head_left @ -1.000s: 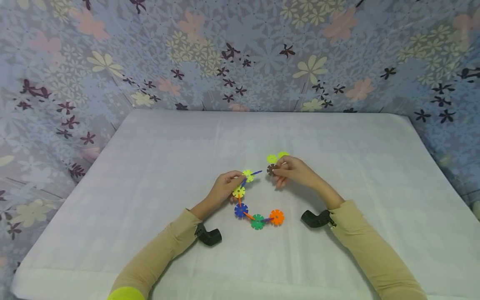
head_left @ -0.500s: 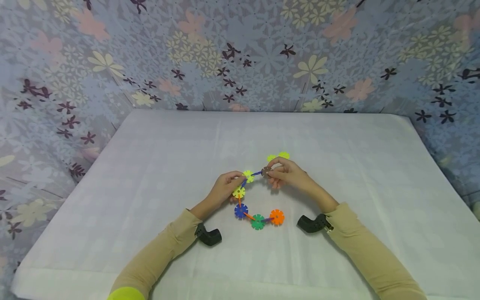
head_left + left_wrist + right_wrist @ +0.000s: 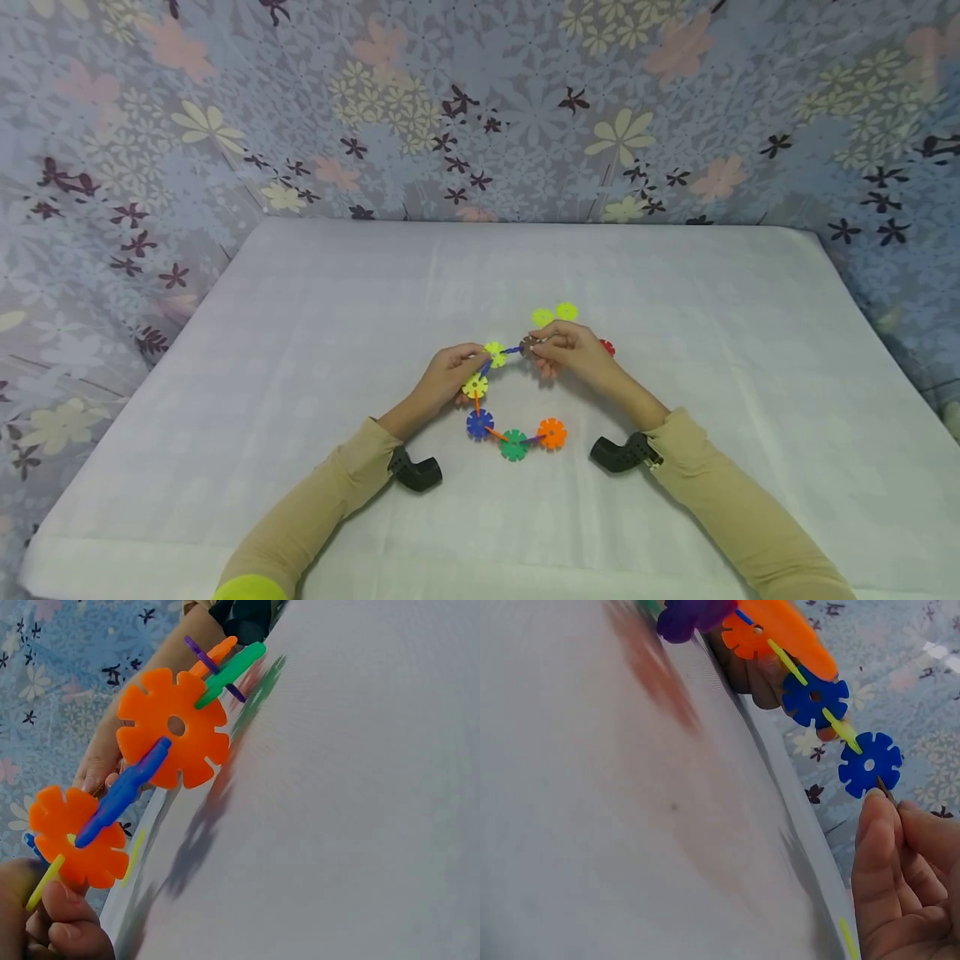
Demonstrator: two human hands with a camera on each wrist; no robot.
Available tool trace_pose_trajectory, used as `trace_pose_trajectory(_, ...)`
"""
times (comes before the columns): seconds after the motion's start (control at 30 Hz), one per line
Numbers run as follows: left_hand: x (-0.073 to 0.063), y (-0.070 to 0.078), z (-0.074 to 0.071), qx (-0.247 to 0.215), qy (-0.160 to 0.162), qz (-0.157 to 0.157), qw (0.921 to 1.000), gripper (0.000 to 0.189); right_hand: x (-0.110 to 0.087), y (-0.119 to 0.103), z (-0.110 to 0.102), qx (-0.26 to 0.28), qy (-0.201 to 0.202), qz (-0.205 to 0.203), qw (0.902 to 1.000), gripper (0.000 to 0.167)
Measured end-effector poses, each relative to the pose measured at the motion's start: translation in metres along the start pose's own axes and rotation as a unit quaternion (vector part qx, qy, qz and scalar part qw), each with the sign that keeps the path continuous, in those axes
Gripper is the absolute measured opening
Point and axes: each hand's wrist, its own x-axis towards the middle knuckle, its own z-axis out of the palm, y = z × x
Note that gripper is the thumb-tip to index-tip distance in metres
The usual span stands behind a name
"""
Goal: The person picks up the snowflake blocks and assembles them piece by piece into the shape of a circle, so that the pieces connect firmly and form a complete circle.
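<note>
A curved chain of notched plastic discs runs between and below the hands. My left hand [image 3: 450, 375] pinches it near two yellow discs [image 3: 494, 354]; in the left wrist view, its fingers hold the chain beside an orange disc [image 3: 79, 836]. From there the chain passes a dark blue disc [image 3: 480, 424] and a green disc [image 3: 513, 445], ending at an orange disc [image 3: 552, 433]. My right hand [image 3: 572, 350] pinches a brown disc [image 3: 527, 347], partly covered by its fingers. In the right wrist view, the brown disc's edge meets a blue disc [image 3: 870, 765] at the chain's other end.
Two loose yellow discs [image 3: 567, 311] lie just beyond the right hand. A red disc [image 3: 608, 347] shows partly behind that hand. Black wrist camera mounts [image 3: 416, 471] stick out over the white tablecloth [image 3: 337, 292]. A flowered cloth [image 3: 495, 108] stands behind the table.
My right hand has moved left with the brown disc, bringing it up to the chain's blue end. The red disc has come into sight. The left hand keeps nearly the same place.
</note>
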Motion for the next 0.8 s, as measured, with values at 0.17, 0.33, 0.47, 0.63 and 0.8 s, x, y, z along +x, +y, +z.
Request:
trace_pose_trajectory(0.17, -0.001, -0.001, -0.001, 0.0, -0.001, -0.001, 1.0, 0.026, -0.002, 0.001, 0.006, 0.033, 0.016, 0.002, 0.9993, 0.021)
trace_pose_trajectory(0.33, 0.0, -0.003, -0.002, -0.003, -0.007, 0.011, 0.9999, 0.025, -0.002, 0.003, 0.009, 0.042, 0.03, -0.01, 0.9986, 0.02)
trace_pose_trajectory(0.47, 0.0, -0.004, -0.003, -0.008, -0.007, 0.011, 0.9999, 0.025, -0.001, 0.006, 0.01, 0.043, 0.033, -0.021, 0.9983, 0.018)
trace_pose_trajectory(0.63, 0.0, -0.004, -0.003, -0.02, -0.001, 0.007, 0.9998, 0.025, -0.001, 0.01, 0.012, 0.05, 0.03, -0.029, 0.9979, 0.015)
trace_pose_trajectory(0.8, 0.001, -0.002, -0.003, -0.021, 0.005, -0.002, 0.9998, 0.025, -0.001, 0.012, 0.012, 0.045, 0.02, -0.039, 0.998, 0.012)
